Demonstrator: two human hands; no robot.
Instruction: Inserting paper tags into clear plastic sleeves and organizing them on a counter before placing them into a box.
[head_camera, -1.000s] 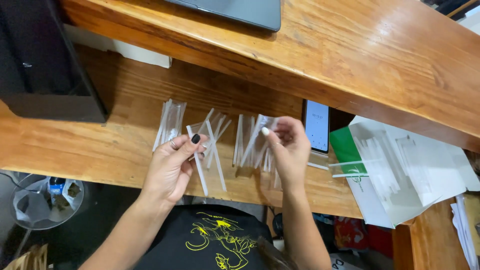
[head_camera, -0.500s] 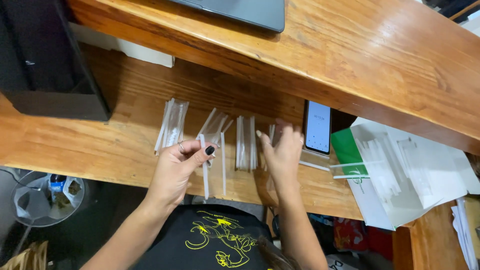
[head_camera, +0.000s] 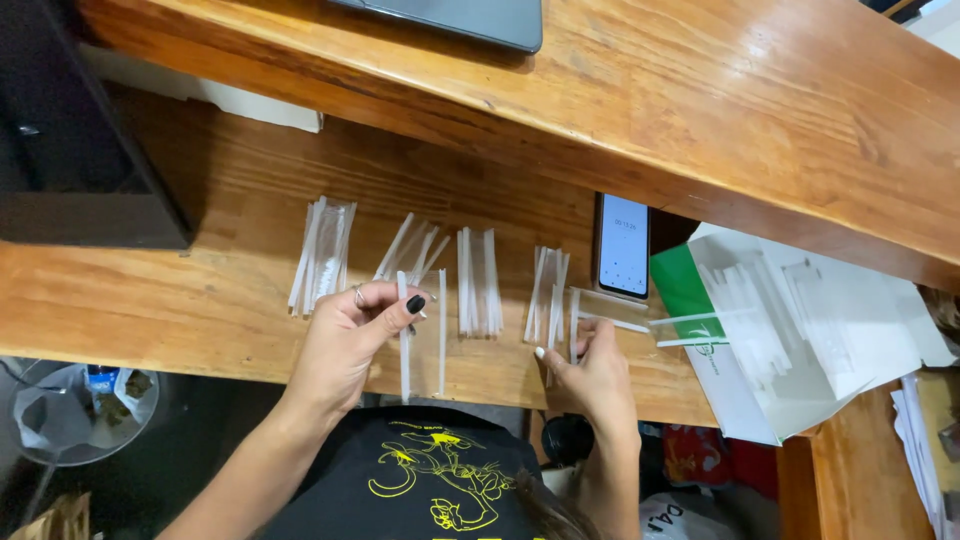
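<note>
1. Left hand (head_camera: 350, 335), nearest the wearer at the front edge of the table (head_camera: 180, 310): grip closed, thumb and fingertips pinching the top end of one thin clear sleeve (head_camera: 404, 335), which hung down upright over the table edge. A second loose sleeve (head_camera: 441, 330) lay just beside it.
2. Right hand (head_camera: 595, 375), also at the front edge: fingertips pressed down on the nearest sleeves of a small bundle; whether the grip was closed around one could not be told.
3. Handling, as judged: each sleeve looked very light, thin and flexible, slick in surface and easily creased; best taken near one end between thumb and forefinger, or pinned flat and slid.
4. Middle row on the table, left to right: a left bundle (head_camera: 322, 255), a fanned bundle (head_camera: 412, 250), a straight bundle (head_camera: 478, 282) and a right bundle (head_camera: 548, 295), each apart from its neighbour.
5. Phone (head_camera: 624, 245), screen lit, lying flat just beyond the right bundle.
6. Green and white paper bag (head_camera: 740, 390) to the right, overhanging the table edge, with more clear sleeves lying on it.
7. Black box (head_camera: 70, 130) at far left, standing on the table.
8. Raised wooden shelf (head_camera: 700, 110) beyond, bearing a grey laptop (head_camera: 470, 15) at the top edge of view.
</note>
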